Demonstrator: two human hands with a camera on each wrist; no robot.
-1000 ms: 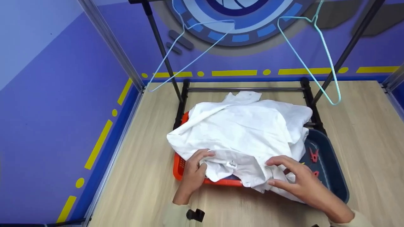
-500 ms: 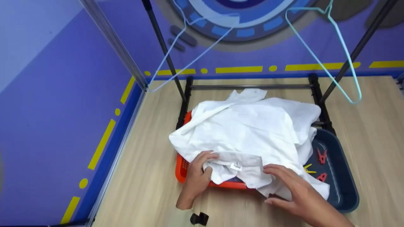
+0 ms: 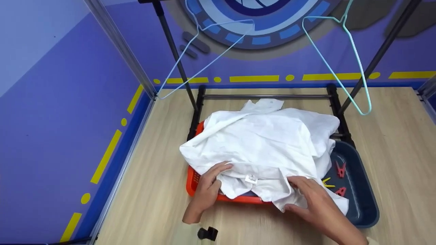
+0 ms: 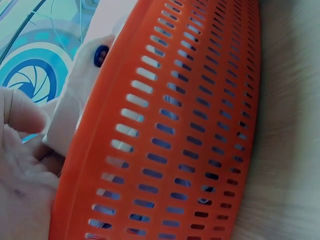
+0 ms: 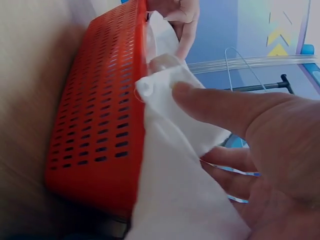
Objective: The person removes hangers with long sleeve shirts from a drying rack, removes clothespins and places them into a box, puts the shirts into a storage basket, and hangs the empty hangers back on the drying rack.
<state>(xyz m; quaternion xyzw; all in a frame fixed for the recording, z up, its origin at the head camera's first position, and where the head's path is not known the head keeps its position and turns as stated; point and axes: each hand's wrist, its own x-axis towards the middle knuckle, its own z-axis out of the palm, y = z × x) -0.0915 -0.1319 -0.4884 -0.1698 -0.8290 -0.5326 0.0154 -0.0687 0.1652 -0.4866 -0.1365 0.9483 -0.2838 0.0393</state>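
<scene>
A white collared shirt (image 3: 262, 136) lies heaped over an orange-red perforated basket (image 3: 243, 199), its neck opening and small label (image 3: 251, 179) toward me. My left hand (image 3: 206, 187) grips the left side of the collar at the basket's front rim. On the other side, my right hand (image 3: 315, 199) pinches the collar's right end. The right wrist view shows that thumb (image 5: 215, 107) pressed on the white cloth near a button (image 5: 145, 89), a finger behind it. A dark button (image 4: 101, 55) shows beside the basket rim in the left wrist view.
A dark tray (image 3: 366, 204) at the right, partly under the shirt, holds red clothespins (image 3: 340, 169) and a yellow clothespin (image 3: 327, 183). Behind stands a black rack (image 3: 265, 97). A blue hanger (image 3: 201, 73) and a mint hanger (image 3: 356, 61) hang above.
My right hand, spread apart at the collar's right side earlier, has closed in on the cloth. Shirt fabric there has shifted, showing the yellow clothespin. My left hand keeps its place.
</scene>
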